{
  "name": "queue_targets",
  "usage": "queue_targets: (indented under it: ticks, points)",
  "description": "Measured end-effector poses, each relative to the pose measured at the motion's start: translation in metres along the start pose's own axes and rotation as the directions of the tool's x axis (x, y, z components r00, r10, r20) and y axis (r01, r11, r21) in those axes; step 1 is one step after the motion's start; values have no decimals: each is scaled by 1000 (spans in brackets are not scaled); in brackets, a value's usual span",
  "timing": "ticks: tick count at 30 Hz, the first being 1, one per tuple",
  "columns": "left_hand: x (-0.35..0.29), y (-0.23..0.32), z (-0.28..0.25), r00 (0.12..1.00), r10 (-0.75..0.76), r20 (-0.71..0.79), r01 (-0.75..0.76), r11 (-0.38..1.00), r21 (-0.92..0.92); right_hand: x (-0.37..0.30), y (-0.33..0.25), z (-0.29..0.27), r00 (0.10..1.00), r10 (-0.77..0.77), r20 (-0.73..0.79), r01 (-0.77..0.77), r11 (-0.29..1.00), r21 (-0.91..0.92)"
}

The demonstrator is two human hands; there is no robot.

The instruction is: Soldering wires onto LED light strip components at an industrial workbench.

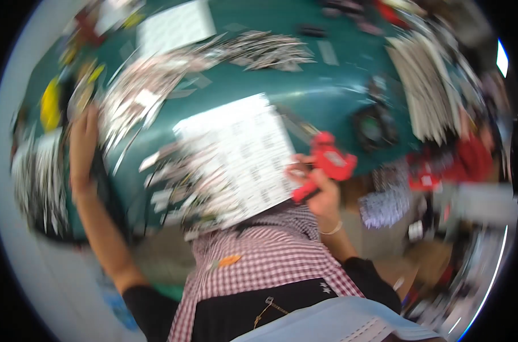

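In my right hand [324, 194] is a red hand-held tool [330, 159], gun-like in shape. My fingers are wrapped round it, just off the right edge of a white printed sheet [259, 145]. Thin pale strips [199, 182] lie in an overlapping row on the left part of that sheet. At the far left, my left hand [85, 128] reaches out over the table beside a roundish, pale thing [82, 98]. Motion blurs its fingers, so whether it grips that thing is unclear. A yellow object [51, 104] sits close to it.
A long fan of strips [139, 94] curves across the green table [173, 108]. Bundles of strips stand at the left [42, 176] and right [421, 85]. A black round device [376, 126] rests at the right. Another white sheet [176, 28] lies at the back.
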State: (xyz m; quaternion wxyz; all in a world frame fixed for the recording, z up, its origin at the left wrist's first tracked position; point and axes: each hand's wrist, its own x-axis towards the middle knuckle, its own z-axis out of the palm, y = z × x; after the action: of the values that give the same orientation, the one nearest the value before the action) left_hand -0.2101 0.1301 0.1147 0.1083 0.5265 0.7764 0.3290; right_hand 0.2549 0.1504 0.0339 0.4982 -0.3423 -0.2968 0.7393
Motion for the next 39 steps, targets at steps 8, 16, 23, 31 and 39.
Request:
queue_targets:
  ticks: [8, 16, 23, 31, 39]
  points:
    - [-144, 156, 107, 784, 261, 563, -76, 941, -330, -13, -4, 59, 960, 214, 181, -189, 971, -147]
    - [-163, 157, 126, 839, 6, 543, 253, 881, -401, -18, 16, 69, 984, 158, 88, -111, 912, -394]
    - [-178, 154, 135, 945, 320, 66, -304, 936, -179, -19, 33, 71, 981, 142, 132, -86, 929, -360]
    - [-177, 154, 135, 906, 409, 111, -399, 911, -102, -21, 31, 72, 987, -48, 154, 115, 878, -465]
    - [-183, 140, 123, 934, 187, 303, -56, 918, -393, -18, 15, 73, 991, 114, 65, -71, 885, -459]
